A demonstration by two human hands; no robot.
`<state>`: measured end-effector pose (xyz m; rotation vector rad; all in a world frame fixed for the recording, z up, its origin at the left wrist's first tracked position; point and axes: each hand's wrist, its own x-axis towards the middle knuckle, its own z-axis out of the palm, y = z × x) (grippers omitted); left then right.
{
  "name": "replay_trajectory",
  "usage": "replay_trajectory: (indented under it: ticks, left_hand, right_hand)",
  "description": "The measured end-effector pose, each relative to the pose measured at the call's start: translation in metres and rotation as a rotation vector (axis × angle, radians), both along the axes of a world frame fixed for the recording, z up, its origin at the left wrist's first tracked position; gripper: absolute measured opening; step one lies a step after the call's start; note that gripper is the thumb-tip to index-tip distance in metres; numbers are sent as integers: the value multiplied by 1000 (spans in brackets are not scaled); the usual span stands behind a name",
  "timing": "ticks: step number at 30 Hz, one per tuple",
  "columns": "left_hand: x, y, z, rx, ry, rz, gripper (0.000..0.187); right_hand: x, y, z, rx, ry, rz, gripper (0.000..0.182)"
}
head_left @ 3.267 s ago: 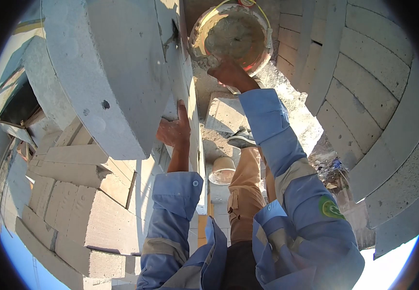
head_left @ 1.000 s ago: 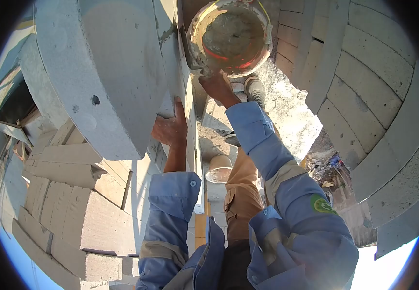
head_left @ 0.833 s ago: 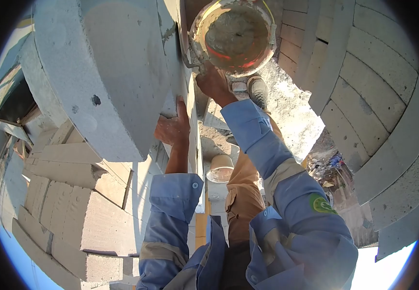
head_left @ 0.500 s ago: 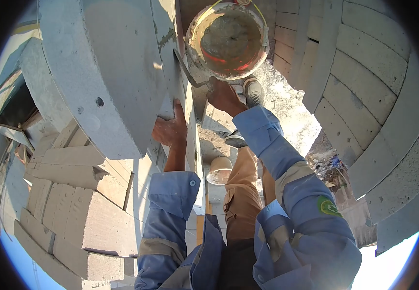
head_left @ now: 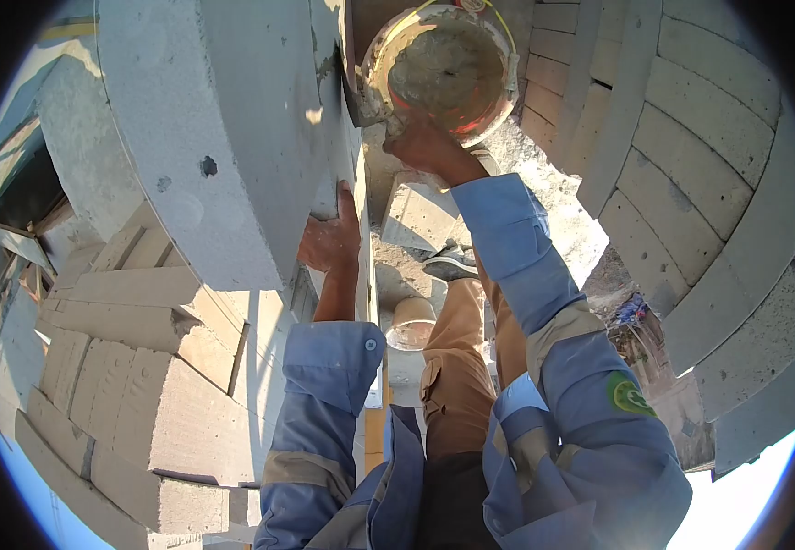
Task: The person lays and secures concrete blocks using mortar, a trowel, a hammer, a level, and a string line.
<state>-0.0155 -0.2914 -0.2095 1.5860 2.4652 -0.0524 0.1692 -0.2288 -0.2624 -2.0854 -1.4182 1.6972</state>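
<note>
In the head view my right hand is closed round the handle of a trowel. The trowel's blade is seen nearly edge-on, against the wall face beside a bucket of wet mortar. My left hand presses on the edge of a pale grey block on the wall, thumb stretched along it and fingers bent over the far side. The fingertips are partly hidden. A large upright grey block stands just left of this hand. Mortar smears mark the joint near the blade.
Stacked blocks rise on the right, and more blocks lie at lower left. A loose block and a small bucket are by my feet. The mortar bucket has a yellow handle.
My right hand has moved slightly up the view with the trowel, whose blade now points more upright along the wall. My left hand stays on the block. The view has shifted a little.
</note>
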Motion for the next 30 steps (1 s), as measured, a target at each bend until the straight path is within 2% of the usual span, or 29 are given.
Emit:
replay_trajectory:
  ticks: [4, 9, 11, 13, 14, 15, 17, 18, 19, 21, 25, 27, 30]
  left_hand:
    - [3, 5, 6, 58, -31, -20, 93]
    - [8, 9, 15, -148, -95, 155, 93]
    - [10, 11, 19, -135, -106, 162, 92]
    - [9, 9, 17, -129, -113, 172, 90]
    - [7, 6, 12, -114, -74, 139, 89]
    - [6, 4, 9, -98, -36, 105, 87]
    - [6, 6, 9, -75, -27, 88, 86]
    - [5, 5, 9, -62, -18, 71, 85]
    - [5, 5, 8, -57, -18, 73, 85]
    - [7, 6, 10, -87, 10, 82, 86]
    - [12, 15, 21, -147, -114, 161, 87]
    - [12, 14, 22, -145, -101, 168, 88]
    - [10, 11, 19, -126, -115, 156, 88]
  right_hand:
    - [-2, -4, 18, 14, 5, 31, 55]
    - [2, -33, 41, 14, 52, -53, 53]
    - [4, -50, 45, 88, 75, -120, 49]
    - [3, -55, 49, 41, 112, -331, 47]
    - [4, -51, 45, -131, 275, -517, 50]
    - [2, -50, 37, -126, 278, -515, 50]
    - [-5, -49, 17, 80, -39, -549, 50]
    - [-6, -31, 41, 218, -5, -587, 46]
    - [-9, -27, 35, 222, -3, -585, 46]
    - [-10, -13, 22, 98, 494, -938, 37]
    - [-14, 13, 14, 154, 438, -979, 27]
    - [-19, 19, 10, -16, 787, -1088, 23]
    - [-28, 35, 3, -163, 672, -1214, 27]
